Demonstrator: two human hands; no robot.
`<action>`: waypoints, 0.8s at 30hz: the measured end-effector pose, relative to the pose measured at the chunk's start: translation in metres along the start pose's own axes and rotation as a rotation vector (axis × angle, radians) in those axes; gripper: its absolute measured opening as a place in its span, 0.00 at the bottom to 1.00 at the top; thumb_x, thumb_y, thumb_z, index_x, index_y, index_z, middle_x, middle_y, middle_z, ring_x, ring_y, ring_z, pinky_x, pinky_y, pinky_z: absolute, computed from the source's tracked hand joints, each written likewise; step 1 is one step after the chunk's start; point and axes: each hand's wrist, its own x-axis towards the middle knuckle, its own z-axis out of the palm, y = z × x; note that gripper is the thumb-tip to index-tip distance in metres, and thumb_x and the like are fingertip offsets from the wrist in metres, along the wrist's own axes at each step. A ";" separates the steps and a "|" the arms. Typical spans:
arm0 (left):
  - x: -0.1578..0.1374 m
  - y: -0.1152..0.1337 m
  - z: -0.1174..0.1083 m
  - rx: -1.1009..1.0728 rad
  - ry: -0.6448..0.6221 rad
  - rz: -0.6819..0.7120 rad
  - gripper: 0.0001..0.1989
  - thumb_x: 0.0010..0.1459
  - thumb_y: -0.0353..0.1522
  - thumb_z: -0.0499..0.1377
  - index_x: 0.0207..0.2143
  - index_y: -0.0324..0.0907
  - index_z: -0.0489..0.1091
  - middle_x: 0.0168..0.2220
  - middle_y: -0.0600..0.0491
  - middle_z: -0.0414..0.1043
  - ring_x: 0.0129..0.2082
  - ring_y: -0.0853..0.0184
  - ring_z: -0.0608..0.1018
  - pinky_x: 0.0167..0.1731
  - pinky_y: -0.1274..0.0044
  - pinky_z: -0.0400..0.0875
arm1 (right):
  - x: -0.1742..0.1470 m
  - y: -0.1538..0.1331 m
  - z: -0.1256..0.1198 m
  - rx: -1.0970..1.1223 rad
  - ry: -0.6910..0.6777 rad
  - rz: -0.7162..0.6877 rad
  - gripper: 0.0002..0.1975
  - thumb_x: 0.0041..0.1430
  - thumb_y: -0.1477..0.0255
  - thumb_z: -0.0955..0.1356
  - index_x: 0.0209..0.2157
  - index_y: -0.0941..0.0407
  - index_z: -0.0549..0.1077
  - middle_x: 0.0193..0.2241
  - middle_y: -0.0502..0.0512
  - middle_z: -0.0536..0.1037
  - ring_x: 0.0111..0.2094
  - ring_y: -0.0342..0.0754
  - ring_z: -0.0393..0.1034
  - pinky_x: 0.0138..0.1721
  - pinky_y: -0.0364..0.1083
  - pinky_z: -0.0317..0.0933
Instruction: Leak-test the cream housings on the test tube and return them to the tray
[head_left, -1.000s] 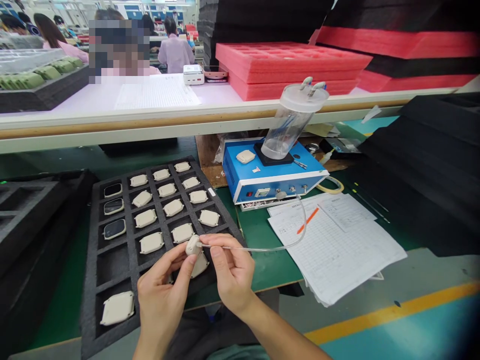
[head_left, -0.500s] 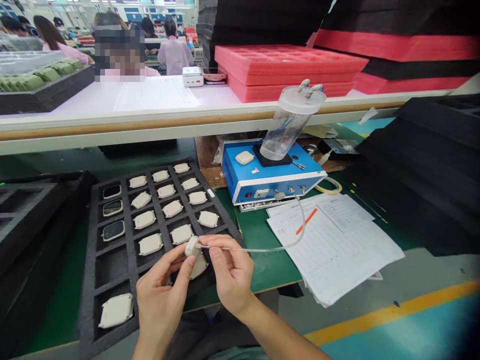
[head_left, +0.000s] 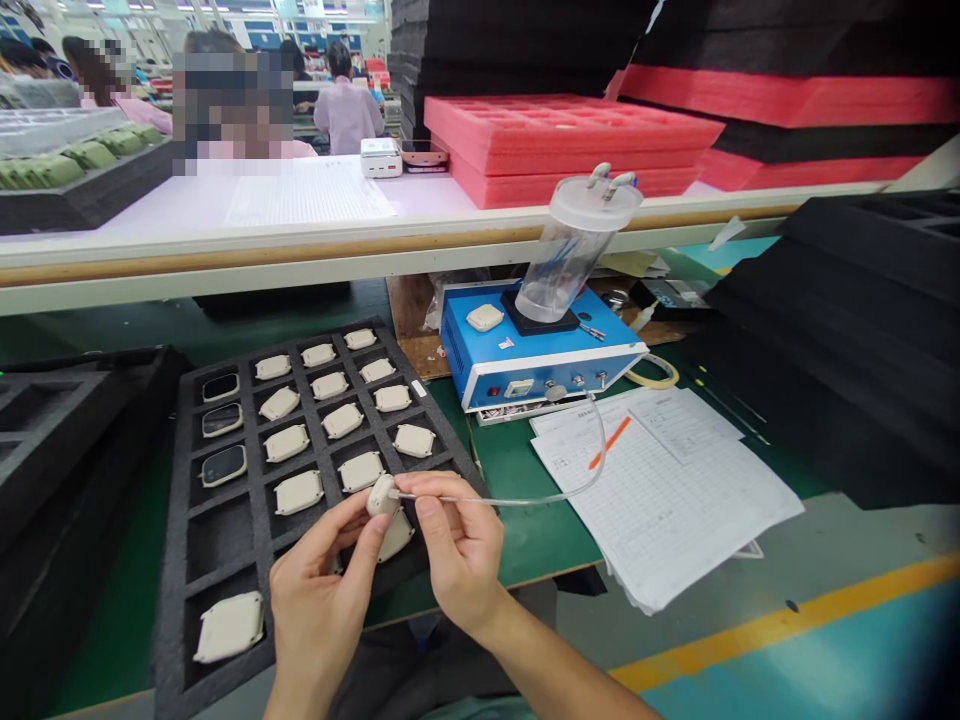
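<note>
One cream case [head_left: 383, 495] is up on its edge above the near side of the black foam tray [head_left: 172, 560], and that's where we have all our action. We see the left hand [head_left: 322, 590] closed on it, thumb below and fingertips behind, the gap between them just as wide as the case. Over to the right hand [head_left: 465, 545]: thumb and fingers pinched together on the clear tube [head_left: 525, 502], close to its tip, and that tip points straight at the side of the case. Is it seated in there or merely touching? From up here we can't fairly call it. Follow the line with us: it leaves the fingers, sags across the green bench [head_left: 517, 540], bends upward past the papers [head_left: 660, 490] with their orange strip [head_left: 609, 443], and meets the front of the blue machine [head_left: 529, 347]. On top of that we spot a clear cylinder [head_left: 566, 255] standing on a black base [head_left: 544, 326], with a spare cream case [head_left: 485, 318] lying to its left. Back in the tray, we count three dark-screened watches [head_left: 224, 464] down the far left column, and more cream shells [head_left: 298, 491] fill the pockets alongside. Behind it all, red foam trays [head_left: 570, 140] sit stacked on the white shelf [head_left: 420, 205].
</note>
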 end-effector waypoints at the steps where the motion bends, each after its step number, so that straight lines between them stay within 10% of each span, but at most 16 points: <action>1: 0.000 0.000 0.000 0.004 -0.002 0.001 0.13 0.56 0.38 0.71 0.42 0.44 0.85 0.38 0.50 0.87 0.32 0.62 0.88 0.35 0.78 0.85 | 0.000 -0.001 0.000 -0.003 0.002 -0.002 0.09 0.72 0.75 0.67 0.46 0.51 0.81 0.42 0.55 0.85 0.45 0.50 0.82 0.48 0.49 0.78; 24: -0.001 0.004 0.000 0.019 -0.004 0.007 0.13 0.56 0.38 0.71 0.42 0.43 0.85 0.37 0.50 0.87 0.32 0.61 0.88 0.35 0.78 0.85 | 0.001 -0.002 0.001 -0.071 0.011 -0.015 0.08 0.73 0.72 0.67 0.44 0.52 0.80 0.40 0.57 0.86 0.43 0.51 0.83 0.46 0.51 0.80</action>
